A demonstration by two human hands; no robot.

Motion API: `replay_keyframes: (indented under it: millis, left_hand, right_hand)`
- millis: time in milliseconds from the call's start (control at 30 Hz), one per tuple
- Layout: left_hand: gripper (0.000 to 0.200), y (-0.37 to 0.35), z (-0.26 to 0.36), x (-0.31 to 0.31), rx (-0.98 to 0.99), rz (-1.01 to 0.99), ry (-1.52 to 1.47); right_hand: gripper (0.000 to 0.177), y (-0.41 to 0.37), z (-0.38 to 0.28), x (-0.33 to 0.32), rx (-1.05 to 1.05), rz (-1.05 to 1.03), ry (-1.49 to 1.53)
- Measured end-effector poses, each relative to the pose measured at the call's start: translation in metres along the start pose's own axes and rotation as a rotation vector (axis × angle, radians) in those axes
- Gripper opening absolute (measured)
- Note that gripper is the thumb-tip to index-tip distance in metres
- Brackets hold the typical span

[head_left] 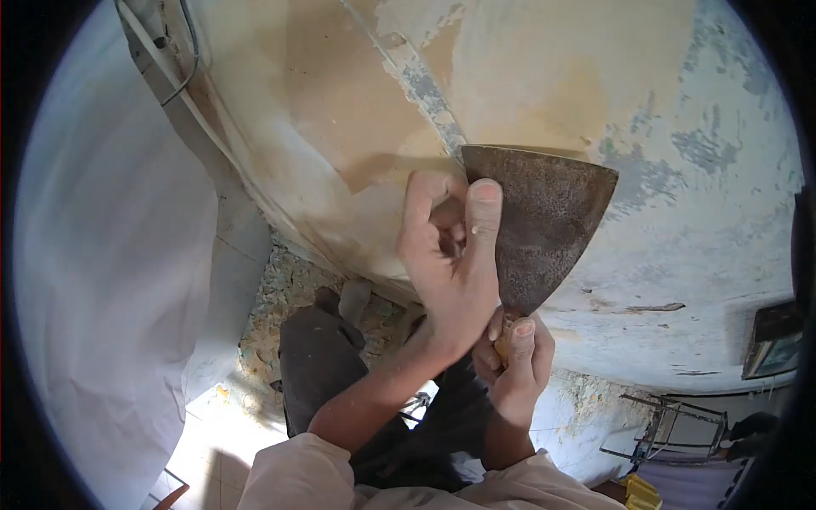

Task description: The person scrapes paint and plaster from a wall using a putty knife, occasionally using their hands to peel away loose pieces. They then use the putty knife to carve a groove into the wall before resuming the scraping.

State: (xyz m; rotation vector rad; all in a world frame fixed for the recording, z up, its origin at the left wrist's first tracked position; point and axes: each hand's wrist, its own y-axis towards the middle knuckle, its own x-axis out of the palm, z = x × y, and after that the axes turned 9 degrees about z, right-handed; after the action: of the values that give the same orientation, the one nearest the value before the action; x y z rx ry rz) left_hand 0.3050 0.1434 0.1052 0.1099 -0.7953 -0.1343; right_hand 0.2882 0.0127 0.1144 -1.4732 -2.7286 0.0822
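Note:
In the head view a wide putty knife (552,221) with a dark, worn blade is held up before the wall, its broad edge at the top. My right hand (518,374) is wrapped round its handle below the blade, thumb along the front. At the blade's left side, my left hand (450,255) has its thumb against the metal edge and its fingers curled in. Pale dust and a small crumb cling to the left thumb. Behind the blade, the wall (527,93) shows cream and tan patches, with a grey, scraped strip (425,89) running up to the left.
White sheeting (119,238) hangs at the left. Flaked debris (272,297) covers the floor along the wall's foot, near my legs (319,357). At the lower right stand a metal frame (671,429) and a dark-framed box (775,340) on the wall. A cable (191,59) dangles at the upper left.

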Motion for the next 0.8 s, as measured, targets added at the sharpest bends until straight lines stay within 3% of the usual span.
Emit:
replay_keyframes:
  millis: [167, 367, 633, 800]
  left_hand:
    - [0.033, 0.002, 0.022, 0.002, -0.303, 0.018, 0.007]
    - [0.05, 0.011, 0.026, -0.002, -0.354, -0.078, -0.062]
    - [0.05, 0.01, 0.029, -0.001, -0.392, -0.072, -0.088]
    - [0.045, 0.014, 0.047, 0.01, -0.456, 0.044, -0.049]
  right_hand:
    - [0.051, 0.0, -0.007, 0.013, -0.012, 0.058, -0.023]
    - [0.051, -0.009, -0.015, 0.022, 0.009, 0.05, -0.026]
    - [0.044, -0.007, -0.027, 0.024, 0.018, 0.014, -0.012]
    - [0.047, 0.004, -0.027, 0.03, -0.062, -0.033, -0.027]
